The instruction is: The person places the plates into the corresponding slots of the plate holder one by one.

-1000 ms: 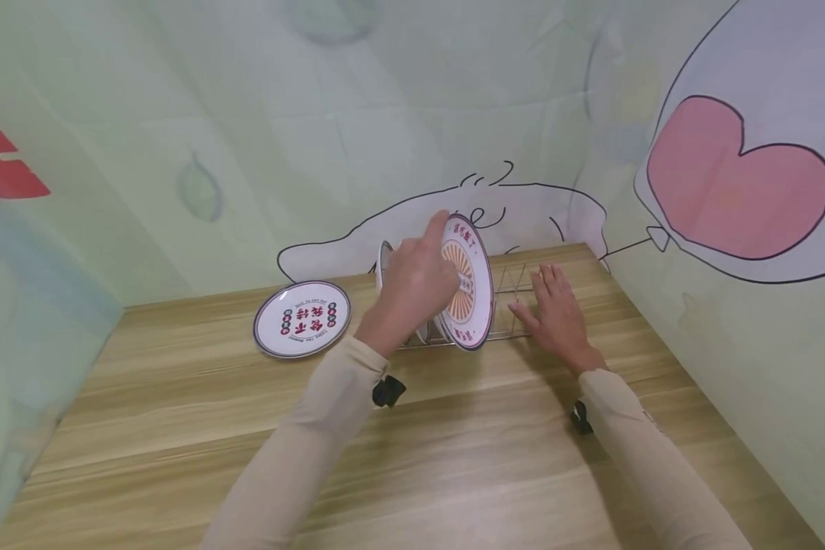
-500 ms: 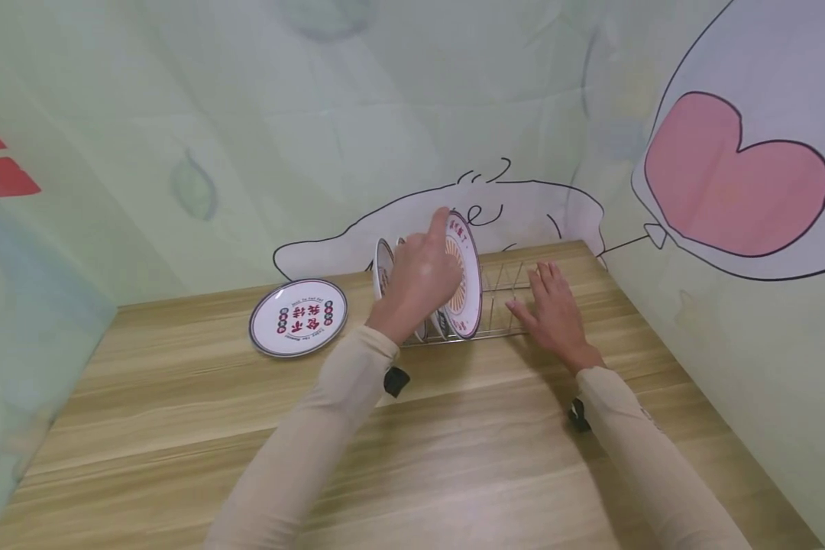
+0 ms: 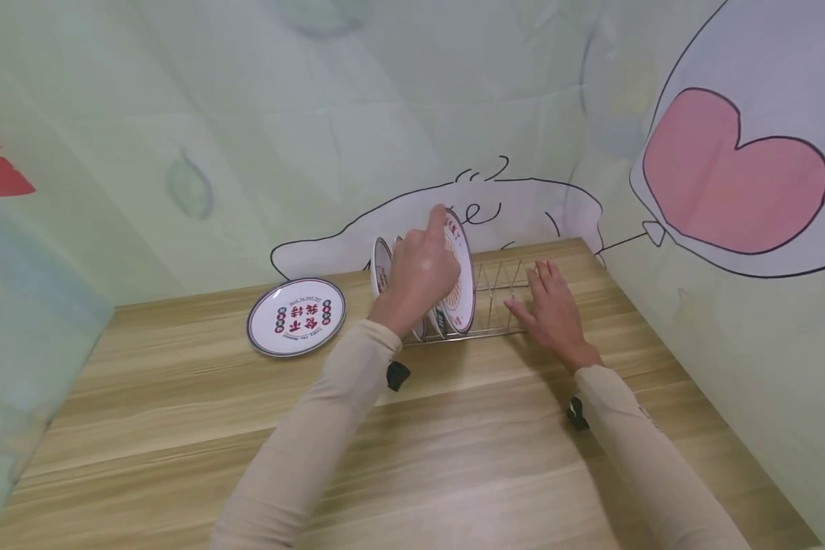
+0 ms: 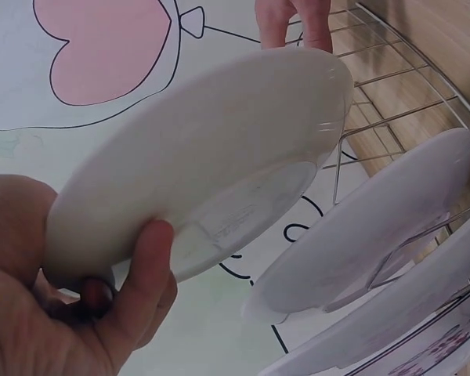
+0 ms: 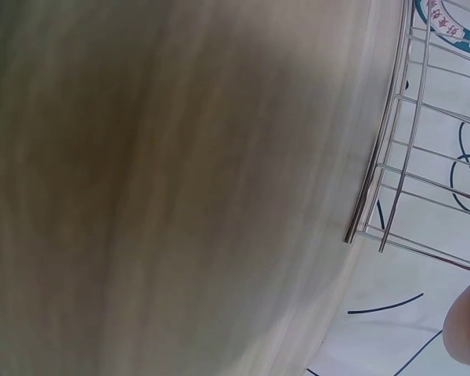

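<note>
Plate, rim pinched by left hand | nearly upright to its right, at rack | right hand farther, thumb spread

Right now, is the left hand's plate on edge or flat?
On edge: the head view shows the plate steeply upright in the left hand. Whether it touches the rack, I cannot tell.

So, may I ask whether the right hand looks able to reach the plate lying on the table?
Probably not directly: the left hand, gripping another plate, and the rack stand between the right hand and the flat plate.
</note>
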Tool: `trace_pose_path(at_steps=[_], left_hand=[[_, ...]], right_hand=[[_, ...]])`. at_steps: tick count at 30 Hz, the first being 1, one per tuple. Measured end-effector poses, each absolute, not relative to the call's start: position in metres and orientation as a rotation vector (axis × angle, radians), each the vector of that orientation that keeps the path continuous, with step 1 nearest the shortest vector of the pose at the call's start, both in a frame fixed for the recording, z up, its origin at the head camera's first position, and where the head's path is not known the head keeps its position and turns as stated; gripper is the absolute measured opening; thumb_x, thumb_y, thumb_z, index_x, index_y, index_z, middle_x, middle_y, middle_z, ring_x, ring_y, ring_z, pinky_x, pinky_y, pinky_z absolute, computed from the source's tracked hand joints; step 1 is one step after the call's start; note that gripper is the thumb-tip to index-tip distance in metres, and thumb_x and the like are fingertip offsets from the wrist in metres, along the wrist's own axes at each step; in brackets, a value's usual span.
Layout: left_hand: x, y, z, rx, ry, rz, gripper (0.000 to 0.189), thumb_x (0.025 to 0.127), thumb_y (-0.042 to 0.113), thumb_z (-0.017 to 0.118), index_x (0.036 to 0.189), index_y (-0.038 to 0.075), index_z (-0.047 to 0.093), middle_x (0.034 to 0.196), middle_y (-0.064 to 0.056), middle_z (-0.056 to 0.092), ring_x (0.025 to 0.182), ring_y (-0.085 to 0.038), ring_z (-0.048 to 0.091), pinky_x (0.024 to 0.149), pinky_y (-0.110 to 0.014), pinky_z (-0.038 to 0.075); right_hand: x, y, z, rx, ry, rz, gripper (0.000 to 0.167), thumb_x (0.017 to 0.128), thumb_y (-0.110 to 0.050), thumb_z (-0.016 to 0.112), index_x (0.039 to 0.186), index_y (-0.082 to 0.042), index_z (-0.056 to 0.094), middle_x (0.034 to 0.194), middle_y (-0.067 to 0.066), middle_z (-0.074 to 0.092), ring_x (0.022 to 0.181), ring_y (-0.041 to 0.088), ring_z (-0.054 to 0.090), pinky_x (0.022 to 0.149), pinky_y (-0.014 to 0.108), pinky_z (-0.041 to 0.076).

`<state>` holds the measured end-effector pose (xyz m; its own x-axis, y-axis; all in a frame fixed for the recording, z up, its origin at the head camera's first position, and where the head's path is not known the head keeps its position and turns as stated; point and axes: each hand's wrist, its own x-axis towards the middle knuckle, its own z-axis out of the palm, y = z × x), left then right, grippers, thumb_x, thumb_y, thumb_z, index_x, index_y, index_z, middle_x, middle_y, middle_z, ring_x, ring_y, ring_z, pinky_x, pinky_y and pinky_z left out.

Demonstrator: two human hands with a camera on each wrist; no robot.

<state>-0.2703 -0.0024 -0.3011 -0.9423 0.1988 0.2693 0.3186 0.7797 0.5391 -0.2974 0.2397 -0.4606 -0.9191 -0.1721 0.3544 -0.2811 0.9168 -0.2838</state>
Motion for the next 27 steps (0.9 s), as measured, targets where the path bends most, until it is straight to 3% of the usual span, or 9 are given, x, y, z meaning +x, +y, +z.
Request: trace_pose_path(at_steps=[16,27], left_hand=[[-0.2711,-0.0074,-0.2965,-0.399,-2.744,-0.848,0.070,0.084,-0.005,0.047,0.151,0.005,0.031,0.058,-0.005,0.051,0.038,-0.011,0.036,0.031,-0.020,0.028],[-0.2767,-0.0037,-0.3039,-0.424,-2.766,-0.765,0.061,0.086,-0.004,0.048,0.146,0.003,0.034,0.057,-0.004,0.049,0.039,-0.012,0.038,0.032,-0.021,0.028]], right_hand=[[-0.2971,0.2401,-0.4580,0.319,-2.787,0.512,0.077,0.099,-0.043,0.055,0.151,0.007,0.031,0.163,0.027,0.018,0.153,0.043,0.011,0.126,0.053,0.008],[-0.2975,0.2401,-0.4596,0.336,-2.755,0.515,0.076,0.098,-0.042,0.057,0.150,0.008,0.034,0.162,0.028,0.022,0.151,0.046,0.017,0.125,0.056,0.013]])
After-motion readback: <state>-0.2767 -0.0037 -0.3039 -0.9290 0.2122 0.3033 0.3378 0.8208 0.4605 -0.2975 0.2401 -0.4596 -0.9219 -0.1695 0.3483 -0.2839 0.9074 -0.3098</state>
